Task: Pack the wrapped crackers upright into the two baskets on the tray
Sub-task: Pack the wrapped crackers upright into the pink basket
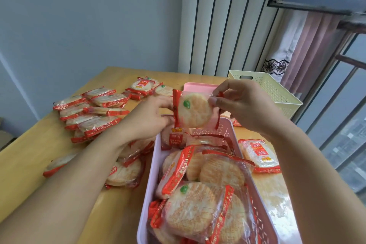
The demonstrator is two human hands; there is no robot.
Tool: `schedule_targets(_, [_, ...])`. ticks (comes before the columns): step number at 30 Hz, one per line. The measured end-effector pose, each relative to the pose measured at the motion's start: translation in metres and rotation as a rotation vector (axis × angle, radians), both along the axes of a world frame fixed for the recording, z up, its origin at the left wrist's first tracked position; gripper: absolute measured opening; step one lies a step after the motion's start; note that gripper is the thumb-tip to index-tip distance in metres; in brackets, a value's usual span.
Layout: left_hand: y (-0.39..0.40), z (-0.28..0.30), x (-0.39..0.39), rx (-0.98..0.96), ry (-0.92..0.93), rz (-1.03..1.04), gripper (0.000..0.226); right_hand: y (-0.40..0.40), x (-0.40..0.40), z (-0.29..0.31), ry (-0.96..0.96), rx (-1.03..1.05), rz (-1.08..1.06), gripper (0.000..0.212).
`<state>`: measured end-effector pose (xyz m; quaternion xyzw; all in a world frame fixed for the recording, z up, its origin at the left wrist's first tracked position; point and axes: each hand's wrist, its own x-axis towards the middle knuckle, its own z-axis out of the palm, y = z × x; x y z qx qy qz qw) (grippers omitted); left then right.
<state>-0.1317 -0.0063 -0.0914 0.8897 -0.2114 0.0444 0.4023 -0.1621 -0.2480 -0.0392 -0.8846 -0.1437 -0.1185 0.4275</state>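
Loose wrapped crackers (95, 113) are spread along the table's (29, 144) left edge. One wrapped cracker (193, 110) is held upright above the pink basket's (147, 184) far end — pinched by the left hand (150, 117) and the right hand (243, 103). A cream basket (273, 91) is set at the far right corner.

Glossy clear-and-red plastic wrappers (193, 111) cover the rough-faced round crackers, the perforated pink plastic basket (232, 136) looks matt, and the tan wooden table (23, 156) smooth.
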Motion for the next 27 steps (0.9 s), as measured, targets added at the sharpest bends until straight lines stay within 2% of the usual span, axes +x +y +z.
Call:
schedule_targets(3, [0.004,0.013,-0.001,-0.398,0.06,0.124,0.025,0.0,-0.002,0.004,-0.163,0.076,0.102,0.012])
schedule_targets(5, [0.002,0.024,-0.006,-0.515,0.086,0.19,0.017,0.003,-0.005,0.001,-0.254,0.155,0.226,0.013])
schedule_targets(7, [-0.002,0.028,-0.014,-0.497,0.154,0.152,0.029,0.008,-0.004,-0.003,-0.353,0.129,0.273,0.013])
schedule_targets(9, [-0.006,0.028,-0.02,-0.512,0.192,0.062,0.025,0.01,-0.002,-0.007,-0.389,0.078,0.228,0.014])
schedule_targets(11, [-0.008,0.03,-0.021,-0.607,0.202,0.014,0.017,0.01,0.001,-0.008,-0.368,0.046,0.154,0.024])
schedule_targets(13, [-0.005,0.032,-0.018,-0.684,0.207,-0.026,0.021,0.009,0.002,-0.008,-0.336,-0.004,0.091,0.038])
schedule_targets(17, [-0.003,0.028,-0.015,-0.657,0.181,-0.061,0.023,0.008,0.005,-0.009,-0.199,-0.054,0.058,0.058])
schedule_targets(18, [-0.003,0.026,-0.016,-0.649,0.157,-0.058,0.023,0.008,0.006,-0.01,-0.162,-0.036,0.069,0.053])
schedule_targets(21, [-0.004,0.026,-0.017,-0.543,0.039,-0.035,0.034,0.013,0.0,-0.007,-0.066,0.071,0.128,0.013])
schedule_targets(22, [-0.005,0.027,-0.018,-0.525,0.024,-0.038,0.041,0.014,-0.003,-0.005,-0.058,0.061,0.139,0.016])
schedule_targets(24, [-0.006,0.028,-0.019,-0.545,0.035,-0.039,0.053,0.014,-0.005,-0.004,-0.065,0.003,0.16,0.039])
schedule_targets(25, [-0.007,0.029,-0.019,-0.572,0.053,-0.041,0.058,0.014,-0.007,-0.003,-0.064,0.002,0.169,0.044])
schedule_targets(27, [-0.007,0.03,-0.019,-0.635,0.103,-0.058,0.067,0.016,-0.007,-0.003,-0.036,0.124,0.153,0.04])
